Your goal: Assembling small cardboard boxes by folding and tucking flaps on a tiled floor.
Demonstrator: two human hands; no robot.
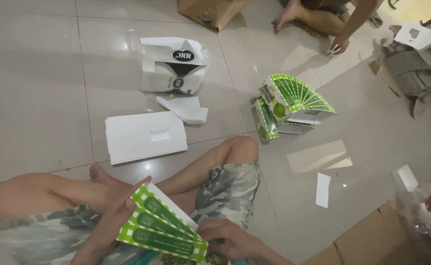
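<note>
The left hand [110, 223] grasps a fan of green checked cardboard flats [164, 228] over the lap (the person sits cross-legged on the tiled floor [39, 98]), while the right hand [230, 240] pinches the fan's lower right corner. Ahead lie a stack of white flats [144, 136] and folded green boxes [286, 105]; another person's hand [339, 45] rests farther off.

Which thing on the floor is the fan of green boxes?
Start at the white stack on the tiled floor. Look right, past the bent knee. The fan of green boxes stands there, the only green striped thing on the floor, spread open unlike the flat white sheets.
</note>
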